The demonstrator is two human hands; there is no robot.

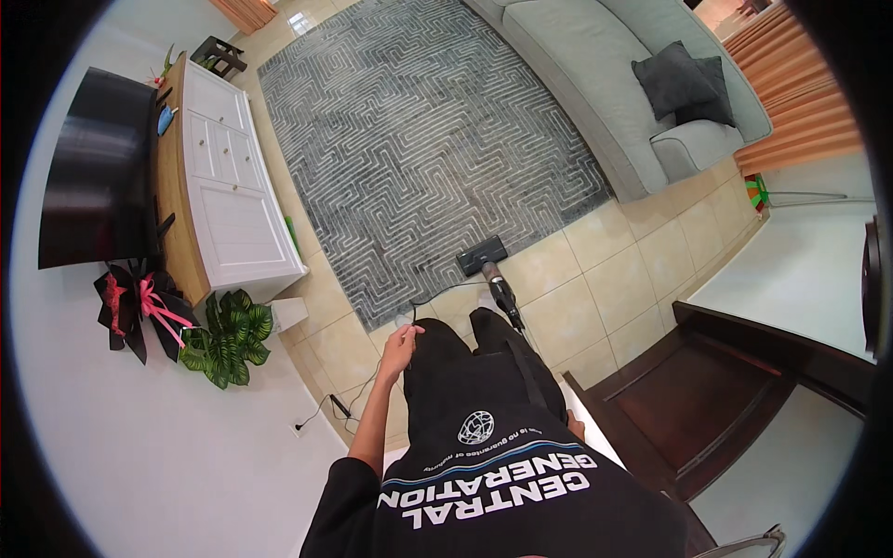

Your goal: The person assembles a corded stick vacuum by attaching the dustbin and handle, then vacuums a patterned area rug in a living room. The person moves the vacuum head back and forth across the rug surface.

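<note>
My left hand (401,347) is beside my left knee, its fingers closed on a thin black cord (414,312). The cord runs up and across to a stick vacuum cleaner (504,296). The vacuum's dark floor head (482,256) rests at the near edge of a grey patterned rug (418,139). Its tube slopes down beside my right leg, and the lower part is hidden. Only a small part of my right hand (575,425) shows at my right hip; what it holds cannot be seen.
A white cabinet (234,230) with a television (104,174) stands left, a leafy plant (230,342) below it. A cord with a plug (298,427) meets the wall at lower left. A grey sofa (579,70) borders the rug; dark wooden furniture (698,397) stands at right.
</note>
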